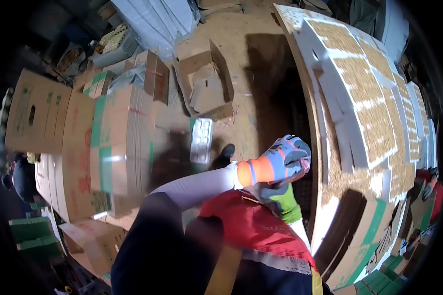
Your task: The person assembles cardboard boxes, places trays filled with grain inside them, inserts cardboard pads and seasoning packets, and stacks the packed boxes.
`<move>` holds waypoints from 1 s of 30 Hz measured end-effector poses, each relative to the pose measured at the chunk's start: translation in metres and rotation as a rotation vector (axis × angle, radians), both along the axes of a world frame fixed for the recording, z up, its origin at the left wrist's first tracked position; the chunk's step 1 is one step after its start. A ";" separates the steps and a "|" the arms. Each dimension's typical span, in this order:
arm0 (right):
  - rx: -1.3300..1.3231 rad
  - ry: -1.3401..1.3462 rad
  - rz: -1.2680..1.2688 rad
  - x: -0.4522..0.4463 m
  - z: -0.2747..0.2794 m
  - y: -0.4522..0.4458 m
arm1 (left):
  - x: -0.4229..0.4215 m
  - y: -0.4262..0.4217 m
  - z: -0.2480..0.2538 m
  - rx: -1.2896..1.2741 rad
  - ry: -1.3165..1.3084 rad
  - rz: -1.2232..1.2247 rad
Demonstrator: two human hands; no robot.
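Note:
My left hand, in a grey-blue glove with an orange cuff, reaches across in front of my red apron. Its fingers are curled in, close to the table edge on the right. A patch of pink shows at the fingertips; whether it is glove or a held thing I cannot make out. My right hand, in a grey glove with a green cuff, is just below and mostly hidden behind the left. Nearest to both hands is a wooden table bearing white blocks with tan, rough-textured tops.
An open cardboard box sits on the floor ahead. Flattened cartons with green tape are stacked at left, near a pale tray with round hollows. A taped carton stands lower right. Another person is at far left.

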State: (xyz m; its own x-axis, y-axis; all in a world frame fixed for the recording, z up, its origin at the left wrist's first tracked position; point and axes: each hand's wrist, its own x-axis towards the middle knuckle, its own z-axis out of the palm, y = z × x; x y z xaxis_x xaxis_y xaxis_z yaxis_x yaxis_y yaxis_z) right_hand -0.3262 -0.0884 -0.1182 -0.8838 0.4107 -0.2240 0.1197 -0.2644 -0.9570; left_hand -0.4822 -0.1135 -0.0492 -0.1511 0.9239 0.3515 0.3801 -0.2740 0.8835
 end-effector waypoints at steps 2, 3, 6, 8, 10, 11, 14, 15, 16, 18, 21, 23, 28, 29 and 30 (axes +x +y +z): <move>-0.285 -0.053 -0.064 -0.054 -0.028 -0.005 | -0.081 0.018 -0.032 0.028 -0.288 0.065; -0.402 0.016 -0.104 -0.087 -0.011 -0.005 | -0.127 0.020 -0.059 -0.026 -0.550 0.132; -0.379 -0.068 -0.344 -0.149 -0.002 0.036 | -0.259 -0.014 -0.124 -0.166 -0.360 0.411; -0.221 -0.060 -0.432 -0.190 -0.012 0.066 | -0.262 -0.031 -0.161 -0.372 -0.817 0.246; -0.056 -0.024 -0.520 -0.238 -0.037 0.093 | -0.224 -0.014 -0.217 -0.473 -1.225 -0.084; -0.083 0.073 -0.448 -0.262 -0.044 0.109 | -0.207 -0.011 -0.193 -0.372 -1.387 -0.238; 0.094 0.024 -0.390 -0.324 -0.075 0.145 | -0.221 0.007 -0.141 -0.313 -1.440 -0.201; 0.130 -0.006 -0.210 -0.338 -0.076 0.155 | -0.244 0.008 -0.127 -0.310 -1.332 -0.106; 0.188 -0.134 -0.051 -0.354 -0.048 0.149 | -0.275 0.010 -0.119 -0.290 -1.194 0.021; 0.294 -0.149 0.035 -0.370 -0.012 0.146 | -0.360 0.002 -0.115 -0.214 -0.910 0.368; 0.157 -0.160 -0.084 -0.353 -0.002 0.153 | -0.510 -0.055 -0.111 -0.158 -0.484 0.968; 0.261 -0.125 -0.180 -0.319 -0.028 0.155 | -0.599 -0.125 -0.114 -0.225 -0.180 1.314; 0.404 -0.527 -0.157 -0.202 -0.096 0.128 | -0.728 -0.301 -0.125 -0.689 0.179 1.754; 0.358 -0.572 -0.130 -0.187 -0.105 0.122 | -0.738 -0.321 -0.128 -0.772 0.179 1.772; 0.238 -0.575 -0.128 -0.183 -0.101 0.111 | -0.744 -0.334 -0.131 -0.843 0.197 1.774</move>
State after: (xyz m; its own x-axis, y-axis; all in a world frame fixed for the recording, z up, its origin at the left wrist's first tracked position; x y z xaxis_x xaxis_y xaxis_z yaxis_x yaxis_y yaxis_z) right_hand -0.5088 0.0224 -0.2194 -0.5899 0.6021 -0.5381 0.6137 -0.0988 -0.7833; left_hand -1.2258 -0.4474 -0.1801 -0.9533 -0.2835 0.1044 -0.2008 0.8527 0.4824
